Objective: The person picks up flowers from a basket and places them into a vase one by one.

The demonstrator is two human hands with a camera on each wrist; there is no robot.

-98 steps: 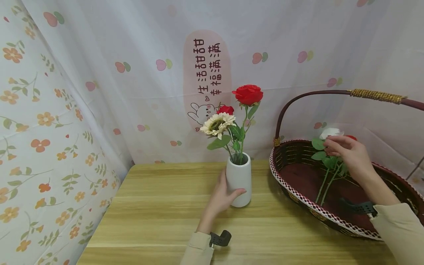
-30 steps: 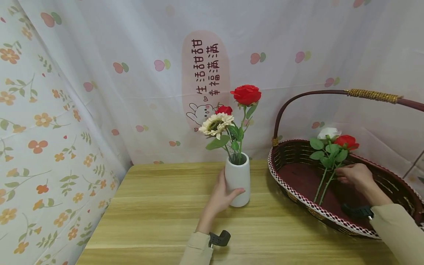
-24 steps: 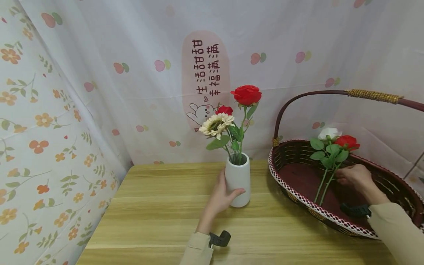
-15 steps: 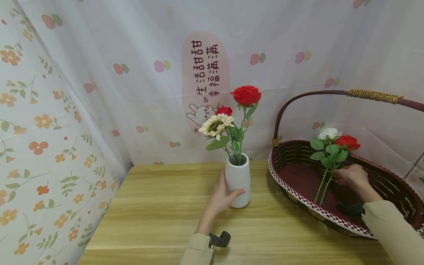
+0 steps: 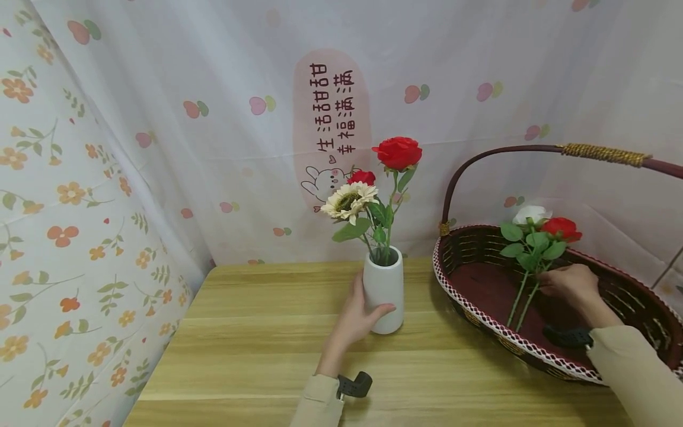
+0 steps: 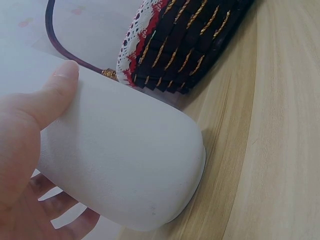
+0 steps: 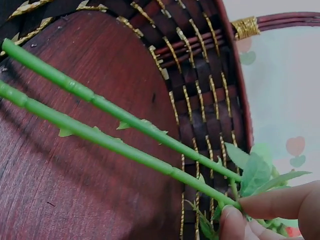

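Observation:
A white vase [image 5: 384,293] stands upright on the table, my left hand [image 5: 354,317] gripping its left side. The left wrist view has the thumb across the vase [image 6: 130,150] and the fingers curled beneath. In it are a large red rose [image 5: 398,153], a smaller red flower [image 5: 363,178] and a cream daisy-like flower [image 5: 349,201]. Inside the basket [image 5: 525,350] lie a white rose [image 5: 530,214] and a red rose [image 5: 562,229], stems side by side. My right hand [image 5: 573,287] pinches the red rose's stem [image 7: 150,160] just below its leaves, between thumb and fingertips.
The dark woven basket has a lace-trimmed rim and a tall arched handle [image 5: 605,154] wrapped in gold cord. It sits right of the vase on the wooden table [image 5: 256,356]. A printed curtain [image 5: 224,148] hangs behind, and a floral cloth [image 5: 80,237] at the left.
My right hand has come down from in front of the rose heads to the red rose's stem, uncovering both blooms. My left hand and the vase have stayed in place.

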